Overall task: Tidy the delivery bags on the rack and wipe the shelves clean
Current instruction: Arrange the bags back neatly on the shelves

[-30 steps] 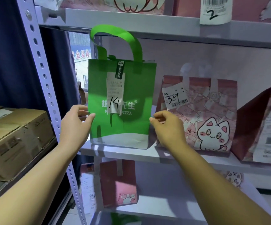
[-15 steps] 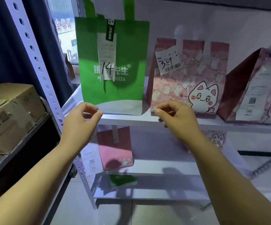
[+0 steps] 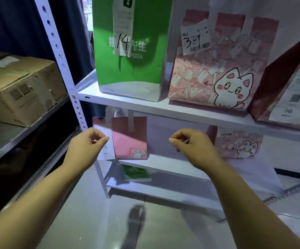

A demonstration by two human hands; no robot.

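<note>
Loosely curled and empty, left hand and right hand are hovering before the lower shelf, the left seemingly just short of the receipt on the small pink bag; green bag and cat bag are standing above.

The green bag reads "先生" and "PIZZA" in white, and the receipt taped on it has "14" handwritten. The label on the pink cat bag says "802" and "34". The slip on the dark red bag shows "046". Other print is too blurred.
</note>
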